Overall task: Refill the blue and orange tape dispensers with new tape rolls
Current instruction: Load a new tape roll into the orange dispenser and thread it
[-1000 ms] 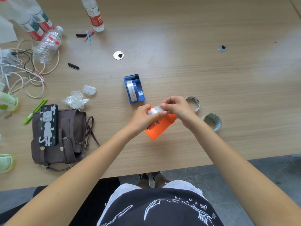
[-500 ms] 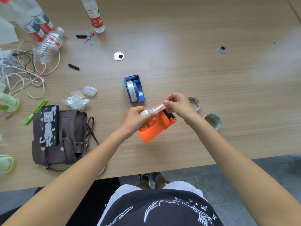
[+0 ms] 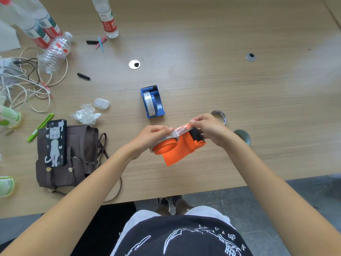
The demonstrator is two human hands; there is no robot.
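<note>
Head view: above-left of the orange plastic tape dispenser [image 3: 180,146], the blue plastic dispenser [image 3: 152,101] sits loaded. The left hand [image 3: 151,137] grips the orange one's roll end; the right hand [image 3: 208,128] pinches the clear tape strip [image 3: 182,129]. Threading step, I judge; next, press the strip onto the cutter.

The right hand [image 3: 208,128] has moved out to the right, past the black cutter end of the orange dispenser [image 3: 180,146], and the tape strip [image 3: 182,129] it pinches now runs longer, stretched over the dispenser's top. The left hand [image 3: 151,137] has slid back to the dispenser's round hub end, where it was up by the right hand a second ago. The dispenser itself has turned, more of its ribbed side and black cutter now showing.
</note>
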